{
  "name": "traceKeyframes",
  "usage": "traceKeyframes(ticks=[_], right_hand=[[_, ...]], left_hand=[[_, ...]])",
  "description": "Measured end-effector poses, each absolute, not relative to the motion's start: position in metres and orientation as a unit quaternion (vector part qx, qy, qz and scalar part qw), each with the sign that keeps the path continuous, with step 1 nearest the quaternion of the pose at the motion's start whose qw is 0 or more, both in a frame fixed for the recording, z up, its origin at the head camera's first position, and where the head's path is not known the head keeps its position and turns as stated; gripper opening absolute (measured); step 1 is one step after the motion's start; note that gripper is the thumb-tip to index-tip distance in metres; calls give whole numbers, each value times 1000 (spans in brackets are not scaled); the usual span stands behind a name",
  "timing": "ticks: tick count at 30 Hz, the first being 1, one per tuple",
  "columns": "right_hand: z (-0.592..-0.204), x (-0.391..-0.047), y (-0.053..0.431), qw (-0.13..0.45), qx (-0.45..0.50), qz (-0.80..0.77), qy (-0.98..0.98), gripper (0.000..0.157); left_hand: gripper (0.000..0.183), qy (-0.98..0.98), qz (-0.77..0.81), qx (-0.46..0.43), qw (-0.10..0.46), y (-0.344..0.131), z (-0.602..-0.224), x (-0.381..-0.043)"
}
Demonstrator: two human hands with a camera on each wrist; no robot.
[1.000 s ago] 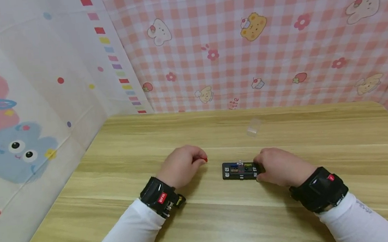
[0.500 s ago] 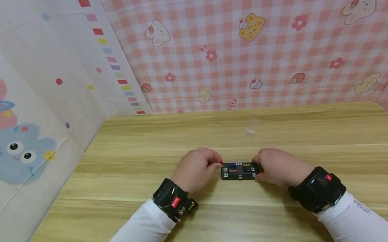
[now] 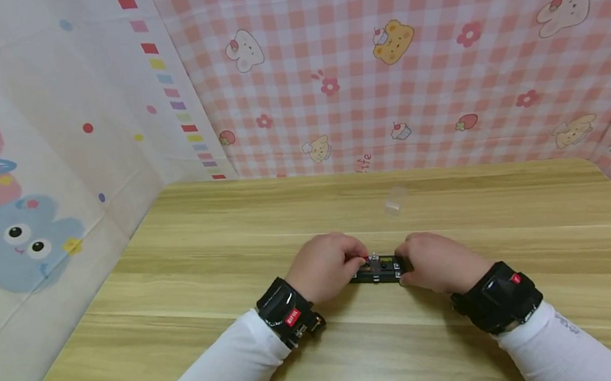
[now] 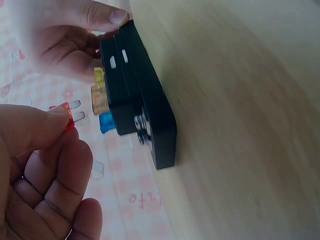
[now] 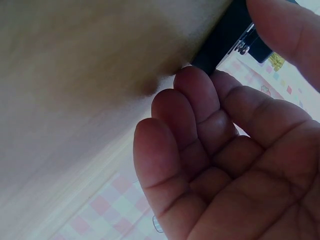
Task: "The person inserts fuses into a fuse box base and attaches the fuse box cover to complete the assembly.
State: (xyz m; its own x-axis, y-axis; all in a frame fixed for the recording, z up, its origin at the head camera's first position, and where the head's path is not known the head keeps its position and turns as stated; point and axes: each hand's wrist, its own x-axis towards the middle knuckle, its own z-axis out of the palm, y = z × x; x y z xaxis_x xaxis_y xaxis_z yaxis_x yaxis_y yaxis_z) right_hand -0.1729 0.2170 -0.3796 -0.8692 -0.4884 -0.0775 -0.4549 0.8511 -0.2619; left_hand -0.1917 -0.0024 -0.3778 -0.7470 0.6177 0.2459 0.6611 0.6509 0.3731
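Between thumb and forefinger, my left hand (image 3: 327, 267) pinches a red blade fuse (image 4: 70, 116), its two metal prongs pointing at the fuse box. The black fuse box (image 4: 142, 95) lies on the table; blue (image 4: 106, 122), tan (image 4: 99, 99) and yellow (image 4: 99, 76) fuses stick out of its top. Metal screw terminals (image 4: 142, 127) show at its near end in the left wrist view. A gap separates the red fuse from the box there. My right hand (image 3: 440, 261) grips the opposite end of the box, thumb on one side and fingers on the other.
A small clear plastic cover (image 3: 395, 201) lies on the wooden table (image 3: 221, 236) behind the hands. Patterned cloth (image 3: 361, 85) hangs along the back, with more cloth (image 3: 58, 179) at the left side.
My left hand has moved right with the red fuse, from left of the fuse box to over its left part. The right hand keeps its grip on the box.
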Motion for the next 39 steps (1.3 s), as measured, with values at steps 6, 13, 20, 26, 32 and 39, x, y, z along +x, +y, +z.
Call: traceKeyframes(ticks=[6, 13, 20, 26, 32, 39], right_hand=[[-381, -174, 218, 66, -253, -121, 957, 15], [-381, -174, 219, 69, -254, -123, 957, 15], [-380, -174, 219, 64, -264, -127, 954, 16], [-379, -174, 219, 67, -264, -129, 953, 16], [-380, -174, 219, 69, -265, -132, 953, 16], [-381, -175, 219, 67, -265, -132, 953, 17]], left_hand=[[6, -905, -209, -368, 40, 9, -377, -191], [7, -899, -191, -392, 42, 19, -377, -190], [7, -899, -194, -391, 20, 27, -376, -189], [6, -902, -194, -386, 17, 30, -377, -189], [5, -900, -197, -389, 21, 32, -379, -189], [5, -902, -194, -385, 20, 32, -379, -189]])
